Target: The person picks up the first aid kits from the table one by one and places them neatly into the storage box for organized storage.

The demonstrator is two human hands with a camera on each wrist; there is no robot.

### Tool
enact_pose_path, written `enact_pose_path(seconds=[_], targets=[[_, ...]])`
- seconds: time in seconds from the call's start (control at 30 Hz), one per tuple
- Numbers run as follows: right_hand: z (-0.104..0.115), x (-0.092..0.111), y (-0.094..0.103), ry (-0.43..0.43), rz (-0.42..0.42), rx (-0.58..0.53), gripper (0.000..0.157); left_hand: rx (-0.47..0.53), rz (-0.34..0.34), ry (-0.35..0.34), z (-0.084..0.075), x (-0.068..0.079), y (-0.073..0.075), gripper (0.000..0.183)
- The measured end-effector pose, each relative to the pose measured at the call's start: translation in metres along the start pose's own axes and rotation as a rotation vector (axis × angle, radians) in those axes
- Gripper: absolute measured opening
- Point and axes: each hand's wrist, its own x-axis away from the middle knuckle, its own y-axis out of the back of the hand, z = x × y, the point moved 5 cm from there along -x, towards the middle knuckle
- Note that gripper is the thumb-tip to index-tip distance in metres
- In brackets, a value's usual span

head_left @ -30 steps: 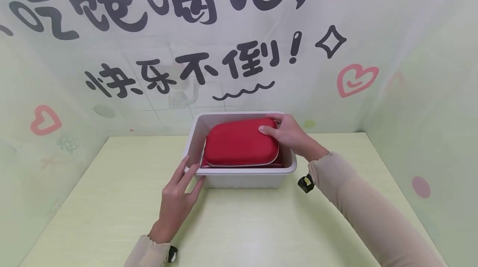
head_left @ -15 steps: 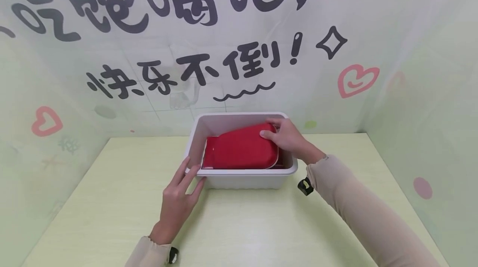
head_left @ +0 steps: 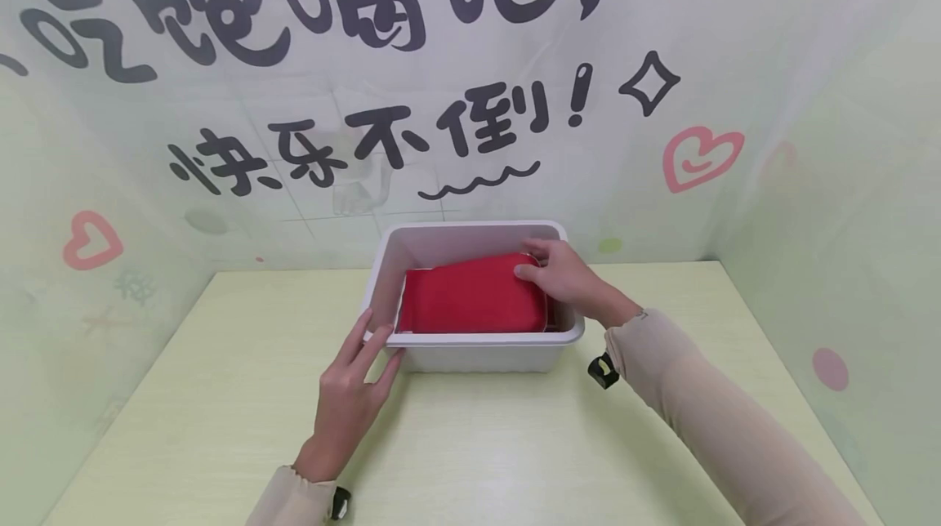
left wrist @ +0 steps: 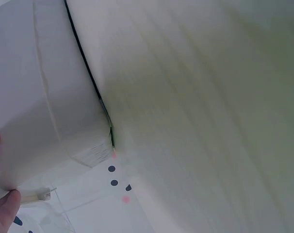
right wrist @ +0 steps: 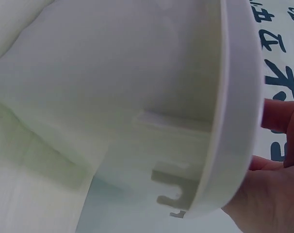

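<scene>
A red zip case with rounded corners (head_left: pixel 481 297) lies slightly tilted inside a white plastic bin (head_left: pixel 474 356). My right hand (head_left: pixel 569 273) is at the case's right end, its thumb on the red top and its fingers at the far edge. In the right wrist view, the right hand (right wrist: pixel 278 189) shows past the bin's rim (right wrist: pixel 239 97), and the case is hidden. My left hand (head_left: pixel 349 391) holds the bin's front left corner, fingers at the rim and thumb against the front wall. Under the case, a second red flat thing with a pale edge (head_left: pixel 414 297) shows at the left.
The bin stands on a pale wooden table (head_left: pixel 470 444) near its back edge. A pale printed curtain (head_left: pixel 470 60) with black lettering and pink hearts hangs behind and at both sides. Each wrist carries a small black device (head_left: pixel 604 371).
The red case has gone down deeper into the bin, its front edge dropping behind the front rim. My right hand has lowered slightly with it. The left hand keeps its place at the corner.
</scene>
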Motion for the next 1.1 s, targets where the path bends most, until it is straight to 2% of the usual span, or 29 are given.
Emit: enact_pose_path(seconds=[0.2,0.37,0.5,0.6,0.7,0.93,1.1], targets=[[0.004,0.002,0.007,0.003,-0.012,-0.043,0.064,-0.002,0.011,0.008,0.002,-0.001,-0.001,0.039],[0.008,0.004,0.016,0.014,-0.044,-0.023,0.06,-0.003,0.025,0.028,0.005,-0.002,-0.002,0.05],[0.009,0.006,0.028,0.039,-0.076,-0.016,0.06,-0.011,0.038,0.034,0.006,-0.001,-0.002,0.055],[0.009,0.008,0.039,0.064,-0.095,-0.002,0.061,-0.019,0.062,0.035,0.007,-0.001,-0.002,0.052],[0.007,0.01,0.049,0.088,-0.103,0.053,0.061,-0.021,0.074,0.031,0.009,-0.001,-0.002,0.044],[0.001,0.016,0.068,0.202,-0.128,0.317,0.062,-0.061,0.112,0.034,0.012,-0.008,0.006,0.041],[-0.013,0.021,0.079,0.159,-0.159,0.382,0.068,-0.117,0.12,0.044,0.015,-0.029,0.014,0.037]])
